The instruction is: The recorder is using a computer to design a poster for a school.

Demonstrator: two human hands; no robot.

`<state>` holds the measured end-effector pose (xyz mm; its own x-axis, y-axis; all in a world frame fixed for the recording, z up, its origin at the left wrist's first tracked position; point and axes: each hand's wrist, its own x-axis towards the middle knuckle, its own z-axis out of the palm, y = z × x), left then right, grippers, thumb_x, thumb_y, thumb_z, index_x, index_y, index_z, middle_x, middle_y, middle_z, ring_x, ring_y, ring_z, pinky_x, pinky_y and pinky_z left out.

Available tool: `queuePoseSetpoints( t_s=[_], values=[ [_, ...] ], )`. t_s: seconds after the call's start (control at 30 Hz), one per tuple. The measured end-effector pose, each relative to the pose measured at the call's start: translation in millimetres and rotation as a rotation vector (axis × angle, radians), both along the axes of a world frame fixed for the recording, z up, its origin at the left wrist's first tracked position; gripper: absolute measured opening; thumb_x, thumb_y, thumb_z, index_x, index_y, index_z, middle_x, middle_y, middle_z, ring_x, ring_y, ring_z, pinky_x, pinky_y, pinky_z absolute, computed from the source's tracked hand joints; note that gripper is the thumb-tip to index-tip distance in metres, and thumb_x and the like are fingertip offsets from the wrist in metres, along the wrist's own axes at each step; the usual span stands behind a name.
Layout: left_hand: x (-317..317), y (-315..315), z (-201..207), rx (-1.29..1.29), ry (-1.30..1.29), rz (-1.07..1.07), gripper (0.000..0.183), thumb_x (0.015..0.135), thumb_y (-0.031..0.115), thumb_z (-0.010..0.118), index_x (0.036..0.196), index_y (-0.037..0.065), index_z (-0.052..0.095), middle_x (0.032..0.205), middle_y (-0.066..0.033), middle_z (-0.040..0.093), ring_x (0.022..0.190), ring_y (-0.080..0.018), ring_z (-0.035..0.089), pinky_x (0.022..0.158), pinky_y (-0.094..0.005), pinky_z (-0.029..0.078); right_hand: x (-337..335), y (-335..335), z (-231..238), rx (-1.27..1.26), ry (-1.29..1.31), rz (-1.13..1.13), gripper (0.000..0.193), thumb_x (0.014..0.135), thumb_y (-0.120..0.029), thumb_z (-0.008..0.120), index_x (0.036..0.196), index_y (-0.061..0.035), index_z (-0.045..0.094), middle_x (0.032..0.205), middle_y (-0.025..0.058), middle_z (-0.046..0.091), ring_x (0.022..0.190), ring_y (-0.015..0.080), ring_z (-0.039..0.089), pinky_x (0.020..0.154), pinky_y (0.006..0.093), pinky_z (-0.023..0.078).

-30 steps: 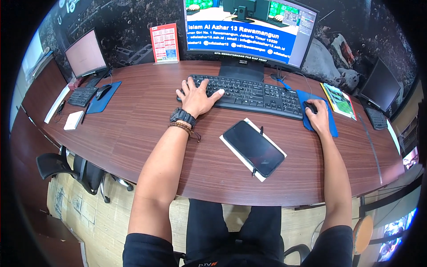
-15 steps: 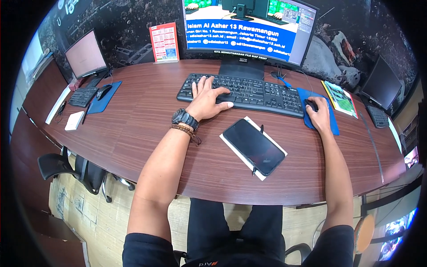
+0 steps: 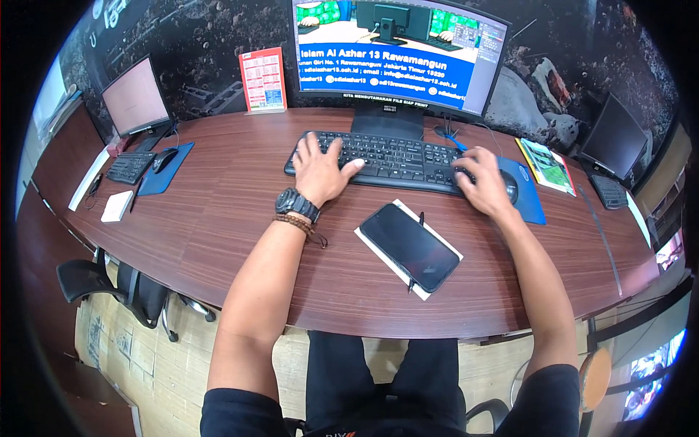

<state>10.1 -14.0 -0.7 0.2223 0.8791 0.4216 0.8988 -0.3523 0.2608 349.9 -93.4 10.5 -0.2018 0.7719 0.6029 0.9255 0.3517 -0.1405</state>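
Observation:
My left hand (image 3: 320, 173) rests on the left end of a black keyboard (image 3: 397, 159), its fingers spread over the keys. At the keyboard's right end, my right hand (image 3: 483, 179) hovers or rests with bent fingers apart above the number keys, holding nothing. Just right of that hand, a black mouse (image 3: 510, 188) lies by itself on a blue mouse pad (image 3: 530, 202). Behind the keyboard stands a large monitor (image 3: 393, 100) with a picture and a blue text band on its screen.
A dark phone (image 3: 410, 246) lies on a white pad with a pen beneath it. Left are a second monitor (image 3: 137, 97), keyboard (image 3: 129, 167) and white notepad (image 3: 116, 207). A red-edged calendar (image 3: 263, 81) stands at the back. Booklets (image 3: 545, 166) and another monitor (image 3: 615, 137) are right.
My right hand has let go of the mouse and moved left onto the keyboard's right end. My left hand's fingers have spread wider over the keys. The view has shifted slightly.

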Motion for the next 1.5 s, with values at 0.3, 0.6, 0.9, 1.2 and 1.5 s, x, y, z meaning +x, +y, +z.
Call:
queuePoseSetpoints(
  t_s=[0.3, 0.6, 0.9, 1.2, 1.5],
  values=[
    [1.0, -8.8, 13.0, -0.146, -0.006, 0.098, 0.093, 0.082, 0.07, 0.064, 0.143, 0.002, 0.047, 0.147, -0.0348, 0.028, 0.135, -0.0479, 0.034, 0.108, -0.0535, 0.038, -59.2, 37.5, -10.0, -0.135, 0.023, 0.045, 0.025, 0.095, -0.025, 0.057, 0.106, -0.0117, 0.074, 0.123, 0.0159, 0.055, 0.125, 0.0341, 0.043, 0.109, 0.0461, 0.033],
    [-5.6, -0.2, 2.6, 0.035, -0.061, -0.007, 0.054, 0.081, 0.051, 0.074, 0.112, 0.007, 0.072, 0.135, -0.0258, 0.046, 0.131, -0.0431, 0.037, 0.108, -0.0568, 0.032, 23.4, 12.4, -2.4, 0.01, 0.017, -0.156, 0.021, 0.089, -0.018, 0.062, 0.106, -0.0095, 0.072, 0.116, 0.0157, 0.059, 0.117, 0.035, 0.05, 0.102, 0.0439, 0.041],
    [-3.8, 3.7, 3.2, 0.096, -0.035, -0.059, 0.032, 0.086, 0.044, 0.071, 0.096, 0.014, 0.078, 0.135, -0.0304, 0.051, 0.131, -0.0432, 0.04, 0.111, -0.0513, 0.031, 91.8, -6.1, -28.9, 0.053, 0.208, -0.281, 0.031, 0.086, -0.025, 0.069, 0.111, -0.0067, 0.069, 0.116, 0.0174, 0.059, 0.11, 0.0342, 0.059, 0.096, 0.0408, 0.046],
    [-2.1, 4.0, 1.8, 0.089, -0.028, -0.068, 0.035, 0.087, 0.046, 0.07, 0.098, 0.013, 0.077, 0.136, -0.0327, 0.051, 0.132, -0.0449, 0.041, 0.109, -0.0518, 0.034, 93.0, -6.4, -35.1, -0.006, 0.259, -0.337, 0.033, 0.085, -0.025, 0.068, 0.113, -0.0073, 0.069, 0.117, 0.0169, 0.059, 0.113, 0.0337, 0.058, 0.1, 0.0408, 0.045],
    [-3.3, 1.5, 1.9, 0.055, -0.06, -0.046, 0.043, 0.086, 0.048, 0.071, 0.107, 0.011, 0.074, 0.14, -0.0331, 0.046, 0.136, -0.0454, 0.037, 0.11, -0.0535, 0.034, 91.5, -7.9, -34.9, 0.005, 0.266, -0.344, 0.035, 0.082, -0.022, 0.067, 0.113, -0.0067, 0.069, 0.117, 0.0189, 0.059, 0.112, 0.0363, 0.058, 0.098, 0.0426, 0.047]
  ],
)
